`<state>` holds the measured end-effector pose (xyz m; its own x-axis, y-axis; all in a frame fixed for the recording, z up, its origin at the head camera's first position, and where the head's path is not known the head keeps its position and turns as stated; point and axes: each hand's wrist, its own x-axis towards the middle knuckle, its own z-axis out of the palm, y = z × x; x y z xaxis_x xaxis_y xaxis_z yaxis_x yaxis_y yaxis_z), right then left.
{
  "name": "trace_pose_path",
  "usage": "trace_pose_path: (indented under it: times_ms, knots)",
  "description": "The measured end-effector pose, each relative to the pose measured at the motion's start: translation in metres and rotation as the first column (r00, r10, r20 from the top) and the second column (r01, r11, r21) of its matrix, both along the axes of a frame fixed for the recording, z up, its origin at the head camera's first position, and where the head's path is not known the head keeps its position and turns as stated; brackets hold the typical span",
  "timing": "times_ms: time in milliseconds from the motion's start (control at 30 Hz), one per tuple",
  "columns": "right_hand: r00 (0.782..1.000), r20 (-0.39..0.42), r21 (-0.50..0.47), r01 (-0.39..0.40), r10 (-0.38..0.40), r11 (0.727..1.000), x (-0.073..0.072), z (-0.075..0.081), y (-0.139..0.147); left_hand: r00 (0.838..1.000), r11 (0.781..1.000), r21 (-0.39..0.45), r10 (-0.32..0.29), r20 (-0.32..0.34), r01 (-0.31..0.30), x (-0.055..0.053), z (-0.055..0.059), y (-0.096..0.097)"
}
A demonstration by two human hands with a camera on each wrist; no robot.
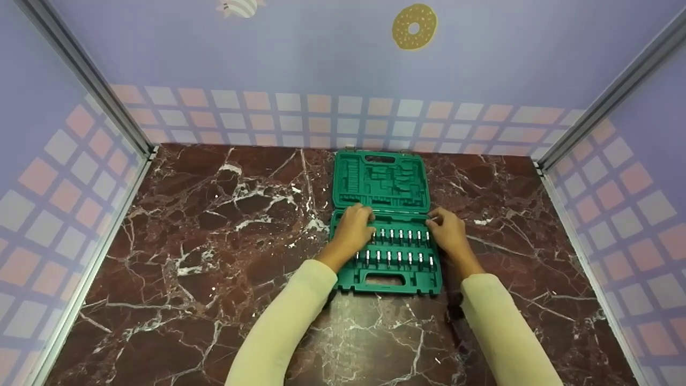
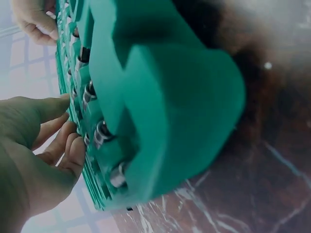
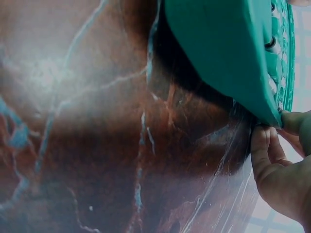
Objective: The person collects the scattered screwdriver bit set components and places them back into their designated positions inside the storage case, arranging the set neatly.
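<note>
A green socket case [image 1: 423, 281] lies unfolded on the marble-patterned surface, with its lid [image 1: 359, 190] laid back toward the wall. Two rows of silver sockets [image 1: 399, 258] fill the lower half. My left hand [image 1: 351, 230] reaches over the left end of the upper row, covering that part of it. In the left wrist view its thumb and curled fingers [image 2: 73, 145] meet the row, and I cannot tell whether a socket is between them. My right hand [image 1: 450, 230] pinches the case's right edge near the hinge; its thumb [image 3: 294, 121] is above the rim, the other fingers below.
Empty moulded recesses shape the inside of the lid, which has a handle slot [image 1: 379, 158] at its far end. Another handle slot [image 1: 385, 279] sits at the near edge. Lilac walls [image 1: 321, 59] with a checked band enclose the surface at the back and both sides.
</note>
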<state>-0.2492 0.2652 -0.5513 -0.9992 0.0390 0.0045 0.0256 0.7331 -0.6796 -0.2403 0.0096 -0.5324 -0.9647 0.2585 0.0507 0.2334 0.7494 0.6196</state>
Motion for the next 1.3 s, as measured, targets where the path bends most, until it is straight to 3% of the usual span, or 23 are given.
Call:
trace_pose_path:
  times_ms: [200,467,667,800,1000,1300]
  knots:
    - [1.0,-0.008,0.004,-0.006,0.006,1.0,0.0,-0.002,0.001,0.999,0.989,0.146,0.041,-0.033,-0.036,-0.001,0.001,-0.017]
    - [1.0,-0.01,-0.01,-0.003,0.003,1.0,0.0,-0.003,0.001,0.987,0.967,0.24,0.119,-0.111,-0.09,-0.007,0.006,-0.043]
    - [1.0,-0.013,-0.019,-0.004,0.004,1.0,0.0,-0.002,0.0,0.975,0.951,0.291,0.154,-0.157,-0.103,-0.012,0.003,-0.065]
    - [1.0,-0.005,-0.016,-0.001,0.001,1.0,0.0,-0.002,0.0,0.972,0.954,0.274,0.174,-0.158,-0.126,-0.015,-0.002,-0.078]
    - [1.0,-0.014,0.007,-0.001,0.001,1.0,-0.001,-0.003,0.001,0.98,0.961,0.227,0.182,-0.077,-0.161,-0.017,-0.012,-0.092]
    - [1.0,-0.023,0.009,0.006,-0.005,1.0,-0.001,-0.004,0.001,0.986,0.974,0.16,0.166,-0.028,-0.16,-0.018,-0.026,-0.099]
